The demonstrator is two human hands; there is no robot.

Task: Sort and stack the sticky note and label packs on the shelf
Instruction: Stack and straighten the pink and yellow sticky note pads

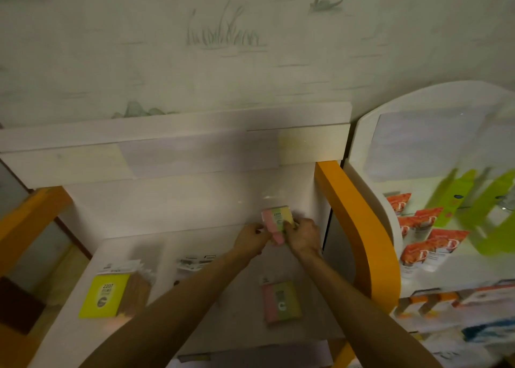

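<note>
Head view: your left hand (252, 238) and right hand (302, 235) both grip pink-yellow sticky note pack (277, 222) at back right of white shelf (223, 298), pack tilted up near back panel. Second pink-green pack (281, 302) lies flat nearer you, right side. Yellow pack (104, 298) sits front left, brown stack beside it. Blurred label packs (196, 261) mid-shelf. Orange side rail (359, 228) right of shelf. Painted-grass wall (223, 33) above. Neighbouring display (434, 228) holds orange packets.
</note>
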